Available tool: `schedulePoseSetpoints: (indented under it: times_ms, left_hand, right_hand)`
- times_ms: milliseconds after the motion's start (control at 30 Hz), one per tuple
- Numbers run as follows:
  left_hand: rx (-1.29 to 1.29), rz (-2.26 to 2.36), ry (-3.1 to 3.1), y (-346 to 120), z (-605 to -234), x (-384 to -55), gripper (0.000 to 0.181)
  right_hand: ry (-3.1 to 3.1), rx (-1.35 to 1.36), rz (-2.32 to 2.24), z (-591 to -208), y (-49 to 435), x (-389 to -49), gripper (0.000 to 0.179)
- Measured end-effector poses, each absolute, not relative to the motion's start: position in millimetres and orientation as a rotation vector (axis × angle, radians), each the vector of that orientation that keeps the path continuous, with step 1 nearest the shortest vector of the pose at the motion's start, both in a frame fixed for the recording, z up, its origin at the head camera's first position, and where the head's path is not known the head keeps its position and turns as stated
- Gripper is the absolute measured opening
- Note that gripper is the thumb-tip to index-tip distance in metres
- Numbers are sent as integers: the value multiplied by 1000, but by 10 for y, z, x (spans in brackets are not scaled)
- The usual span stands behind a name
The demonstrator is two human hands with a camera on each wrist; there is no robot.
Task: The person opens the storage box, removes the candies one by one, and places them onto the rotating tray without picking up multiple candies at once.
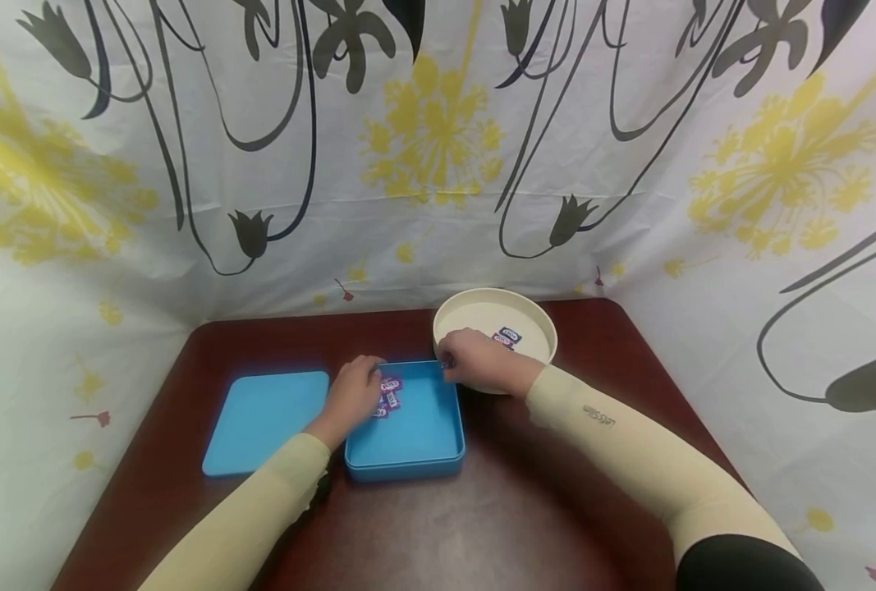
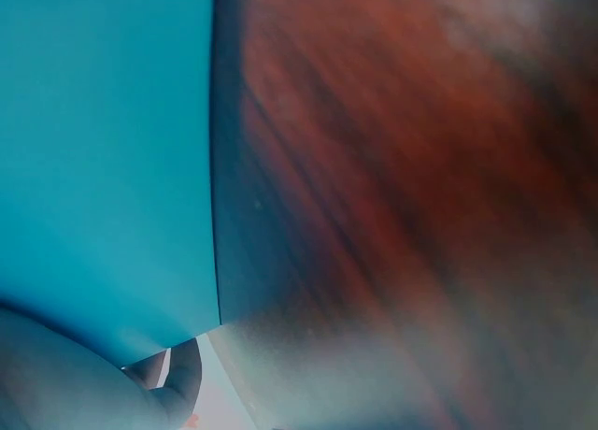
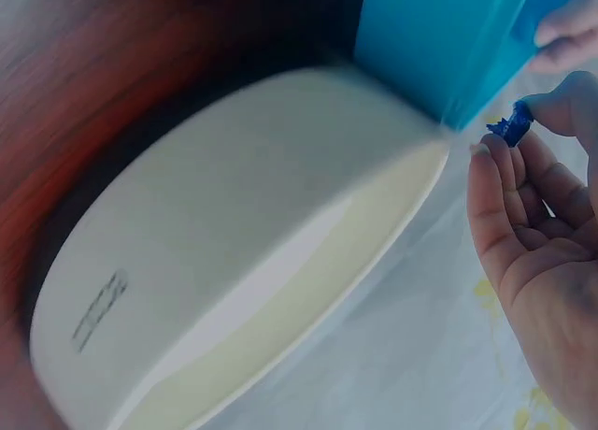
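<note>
My right hand is over the gap between a cream round tray and a blue rectangular box. Its thumb and fingertips pinch a small candy in a dark blue wrapper, beside the box's corner. My left hand grips the box at its far left rim, its fingers bent over the wall; in the left wrist view that hand is partly cut off. Inside the box, next to the left hand, lie several purple-and-white wrapped candies. More wrapped candies lie in the tray, partly hidden by the right hand.
A flat blue lid lies on the dark red-brown table left of the box. Behind the table hangs a white curtain with flower patterns. The tray stands at the back, right of the box.
</note>
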State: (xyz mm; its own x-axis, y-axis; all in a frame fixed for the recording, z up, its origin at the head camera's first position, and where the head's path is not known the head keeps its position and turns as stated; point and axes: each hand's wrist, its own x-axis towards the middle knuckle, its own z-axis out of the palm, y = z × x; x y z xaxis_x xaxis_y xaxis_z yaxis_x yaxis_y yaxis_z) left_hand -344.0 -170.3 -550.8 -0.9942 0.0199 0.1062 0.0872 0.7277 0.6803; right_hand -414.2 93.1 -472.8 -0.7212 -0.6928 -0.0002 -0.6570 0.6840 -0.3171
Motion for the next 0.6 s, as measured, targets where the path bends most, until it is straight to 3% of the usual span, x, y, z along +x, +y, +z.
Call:
schedulePoseSetpoints:
  times_ms: [167, 600]
  left_hand:
    - [-90, -1127, -2837, -1703, -5509, -3445, 40]
    - [-81, -1131, -2834, -1695, -5501, -3433, 40]
  right_hand:
    - [2812, -1113, -430, -4676, 1167, -4240, 10]
    - [2862, -951, -385, -4683, 1743, -4434, 14]
